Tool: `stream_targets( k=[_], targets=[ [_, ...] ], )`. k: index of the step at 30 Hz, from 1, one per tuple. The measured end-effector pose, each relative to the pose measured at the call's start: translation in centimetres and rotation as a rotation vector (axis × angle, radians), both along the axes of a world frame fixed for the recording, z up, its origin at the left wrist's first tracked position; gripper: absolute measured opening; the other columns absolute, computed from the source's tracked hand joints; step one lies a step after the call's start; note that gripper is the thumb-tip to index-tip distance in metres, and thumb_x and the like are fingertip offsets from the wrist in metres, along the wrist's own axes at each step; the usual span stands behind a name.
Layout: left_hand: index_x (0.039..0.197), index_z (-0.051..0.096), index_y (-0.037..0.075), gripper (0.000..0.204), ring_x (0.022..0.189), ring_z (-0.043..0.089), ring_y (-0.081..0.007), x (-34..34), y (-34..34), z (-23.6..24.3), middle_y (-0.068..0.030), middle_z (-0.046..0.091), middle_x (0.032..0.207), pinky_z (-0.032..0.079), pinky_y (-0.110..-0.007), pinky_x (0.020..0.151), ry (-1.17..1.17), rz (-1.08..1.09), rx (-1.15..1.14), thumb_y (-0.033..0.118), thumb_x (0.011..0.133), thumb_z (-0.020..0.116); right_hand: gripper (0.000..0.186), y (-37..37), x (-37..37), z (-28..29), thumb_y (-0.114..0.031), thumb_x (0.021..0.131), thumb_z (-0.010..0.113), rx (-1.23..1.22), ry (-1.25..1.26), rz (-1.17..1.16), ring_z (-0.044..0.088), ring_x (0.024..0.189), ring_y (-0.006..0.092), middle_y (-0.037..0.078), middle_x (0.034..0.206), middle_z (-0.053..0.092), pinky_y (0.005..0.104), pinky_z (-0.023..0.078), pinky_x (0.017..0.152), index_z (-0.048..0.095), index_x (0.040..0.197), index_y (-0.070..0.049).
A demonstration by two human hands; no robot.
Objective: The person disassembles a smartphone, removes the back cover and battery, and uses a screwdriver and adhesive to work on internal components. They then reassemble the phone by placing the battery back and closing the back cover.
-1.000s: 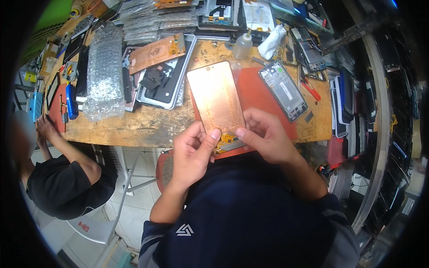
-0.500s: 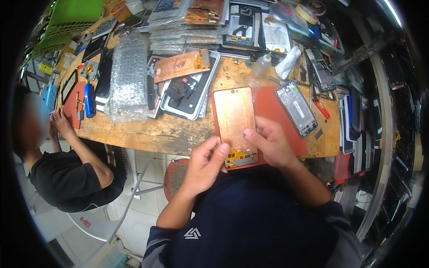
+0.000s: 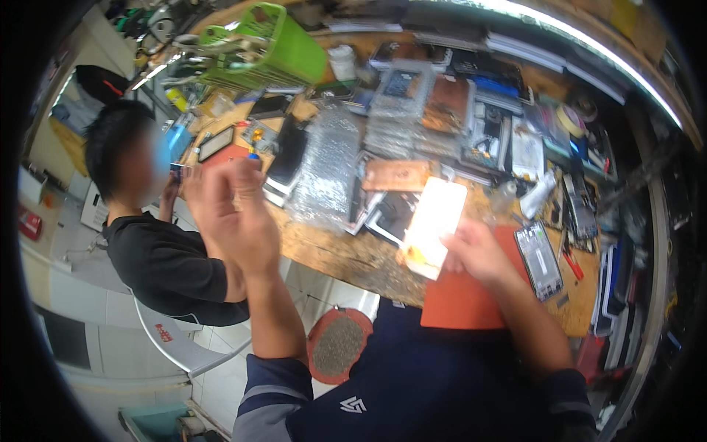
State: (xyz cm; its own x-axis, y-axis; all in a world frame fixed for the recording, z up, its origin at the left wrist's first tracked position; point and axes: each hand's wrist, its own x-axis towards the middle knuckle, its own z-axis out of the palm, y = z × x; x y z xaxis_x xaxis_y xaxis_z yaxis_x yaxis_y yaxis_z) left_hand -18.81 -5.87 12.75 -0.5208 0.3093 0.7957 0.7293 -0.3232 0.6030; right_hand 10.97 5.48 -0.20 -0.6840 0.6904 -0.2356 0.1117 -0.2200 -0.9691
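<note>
My right hand [image 3: 475, 254] grips the lower right edge of a phone screen panel [image 3: 436, 225], above the workbench. Glare whitens most of the panel's coppery back, and a yellowish flex circuit shows at its near end. Off the panel, my left hand [image 3: 239, 214] is raised at the left, in front of a co-worker; motion smears its fingers. Beneath my right forearm lies a red-orange mat [image 3: 464, 306]. To its right rests a phone frame [image 3: 540, 261] with a pale middle. Another copper-backed screen panel [image 3: 398, 175] lies behind the held one.
Bubble-wrapped packs [image 3: 324, 173] and stacked phone parts [image 3: 401, 96] crowd the bench. A green basket [image 3: 294, 55] stands at the back left. Red-handled pliers [image 3: 573, 265] lie at the right. A co-worker [image 3: 166, 250] sits at the left, and a red-rimmed tub [image 3: 317, 346] is below the bench.
My left hand has let go of the screen panel and risen to the left. My right hand keeps the panel, now tilted and catching glare. The view has swung left.
</note>
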Motion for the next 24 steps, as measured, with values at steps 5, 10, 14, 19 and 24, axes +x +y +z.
stream_targets(
  k=[5,10,14,19,24],
  targets=[
    [0.116,0.075,0.002,0.011,0.087,0.068,-0.0093,-5.2,1.3,8.2,-0.0035,0.076,0.095,0.049,-0.025,0.072,0.489,0.223,0.102,0.007,0.109,0.069,0.03,-0.1,6.9,0.3,-0.027,0.114,0.06,0.18,-0.23,0.169,0.066,0.075,0.0102,0.003,0.083,0.069,0.0338,0.052,0.063,0.073,0.104,-0.001],
    [0.113,0.081,0.005,0.012,0.077,0.069,-0.0101,-9.1,2.8,12.8,-0.0048,0.08,0.092,0.054,-0.028,0.071,0.606,0.547,0.208,0.012,0.106,0.076,0.028,-3.1,9.5,1.6,-0.027,0.102,0.077,0.584,-0.666,0.052,0.069,0.067,0.0231,0.011,0.073,0.07,0.0391,0.053,0.064,0.075,0.089,-0.002],
    [0.115,0.08,0.0,0.026,0.085,0.073,-0.012,-11.8,0.3,14.9,-0.0067,0.082,0.095,0.057,-0.028,0.078,0.076,0.385,0.135,0.024,0.111,0.07,0.021,-5.0,10.2,2.6,-0.017,0.095,0.082,0.696,-0.547,-0.387,0.068,0.064,0.0249,0.013,0.073,0.071,0.038,0.054,0.063,0.075,0.09,0.001],
    [0.14,0.068,0.003,0.034,0.115,0.071,-0.0189,-14.4,2.3,12.9,-0.0125,0.078,0.126,0.054,-0.035,0.1,0.478,0.346,-0.044,0.016,0.108,0.069,0.016,-5.5,11.9,2.7,-0.011,0.096,0.08,0.579,-0.492,-0.367,0.064,0.062,0.0149,0.01,0.072,0.071,0.0322,0.051,0.06,0.075,0.091,0.003],
    [0.132,0.075,0.002,0.031,0.112,0.074,-0.0179,-18.6,2.8,13.3,-0.0124,0.081,0.119,0.055,-0.033,0.099,0.412,0.365,-0.213,0.023,0.11,0.07,0.015,-5.7,12.3,2.4,-0.009,0.097,0.078,0.545,-0.452,-0.349,0.062,0.062,0.0102,0.008,0.072,0.071,0.0293,0.05,0.058,0.075,0.092,0.005]
  ],
)
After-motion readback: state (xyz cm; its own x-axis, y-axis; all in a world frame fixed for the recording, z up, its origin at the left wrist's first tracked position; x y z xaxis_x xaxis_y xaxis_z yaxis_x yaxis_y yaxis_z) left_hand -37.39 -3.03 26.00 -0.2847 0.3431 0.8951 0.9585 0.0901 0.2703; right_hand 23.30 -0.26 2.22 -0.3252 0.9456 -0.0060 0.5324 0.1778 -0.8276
